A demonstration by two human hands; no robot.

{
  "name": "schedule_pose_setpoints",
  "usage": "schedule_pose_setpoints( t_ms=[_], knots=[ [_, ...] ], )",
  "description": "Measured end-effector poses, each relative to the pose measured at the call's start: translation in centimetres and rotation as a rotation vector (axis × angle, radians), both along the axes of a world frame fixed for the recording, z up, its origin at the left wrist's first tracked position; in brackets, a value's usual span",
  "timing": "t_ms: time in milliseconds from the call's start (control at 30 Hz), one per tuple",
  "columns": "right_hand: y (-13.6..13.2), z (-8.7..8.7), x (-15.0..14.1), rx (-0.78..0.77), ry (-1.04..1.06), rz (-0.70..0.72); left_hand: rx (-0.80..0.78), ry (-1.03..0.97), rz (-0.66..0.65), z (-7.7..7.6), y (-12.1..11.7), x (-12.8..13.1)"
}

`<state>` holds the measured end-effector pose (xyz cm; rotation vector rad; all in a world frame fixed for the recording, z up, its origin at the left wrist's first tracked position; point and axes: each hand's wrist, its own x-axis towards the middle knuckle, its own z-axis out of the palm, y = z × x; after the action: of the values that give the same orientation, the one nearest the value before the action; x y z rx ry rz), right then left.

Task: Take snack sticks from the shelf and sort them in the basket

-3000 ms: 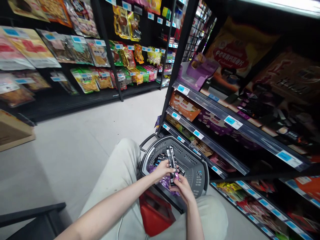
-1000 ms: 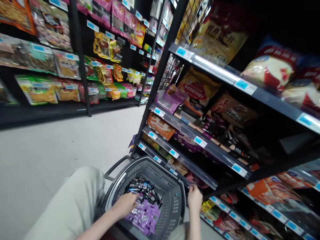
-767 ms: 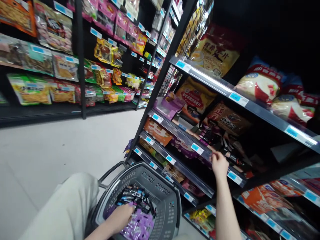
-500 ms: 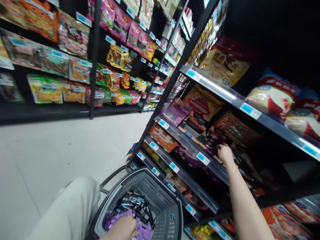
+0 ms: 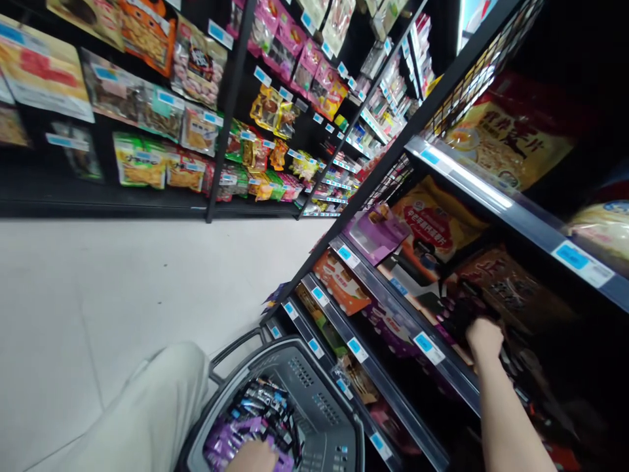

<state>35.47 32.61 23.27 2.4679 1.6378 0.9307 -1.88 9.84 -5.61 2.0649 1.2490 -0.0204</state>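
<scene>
A grey plastic shopping basket (image 5: pixel 314 387) sits low in front of me. Small black and silver sachets (image 5: pixel 268 400) and purple packets (image 5: pixel 230 436) lie inside it. Down among the purple packets is my left hand (image 5: pixel 253 455), its fingers blurred and cut off by the lower edge. My right arm reaches into a dark shelf on the right. There my right hand (image 5: pixel 484 337) is closed, with the fingers curled at a cluster of small dark purple packets (image 5: pixel 455 311); what lies between them is hidden in shadow.
Price-tagged shelf edges (image 5: pixel 430 347) slope beside the basket. Bagged food (image 5: pixel 437 226) and an orange carton (image 5: pixel 341 282) stand on the shelves. A rack of hanging snack bags (image 5: pixel 140 160) is across the pale floor (image 5: pixel 147 282). My knee (image 5: pixel 171 373) is left of the basket.
The view has swung, so the shelves and rack appear further right. My right hand stays at the dark packets on the shelf, and my left hand remains in the basket, slightly lower in view.
</scene>
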Motion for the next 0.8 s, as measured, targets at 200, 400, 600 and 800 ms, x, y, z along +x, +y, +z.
schedule_pose_setpoints(
  t_ms=[200, 400, 600, 800],
  knots=[
    [-2.1, 2.5, -1.3, 0.482, 0.185, 0.09, -0.005, -0.022, -0.021, -0.2, -0.6, 0.2],
    [-9.2, -3.2, -8.0, 0.763, 1.397, 0.552, -0.053, -0.277, 0.081, -1.0, -0.6, 0.5],
    [-20.9, -20.2, -18.9, 0.441, 2.118, 0.263, -0.418, -1.022, 0.304, 0.3, -0.2, 0.6],
    [-27.8, -28.7, -24.3, 0.349, 2.26, 0.08, -0.159, -0.985, 0.324, 0.6, -0.8, 0.4]
  ],
)
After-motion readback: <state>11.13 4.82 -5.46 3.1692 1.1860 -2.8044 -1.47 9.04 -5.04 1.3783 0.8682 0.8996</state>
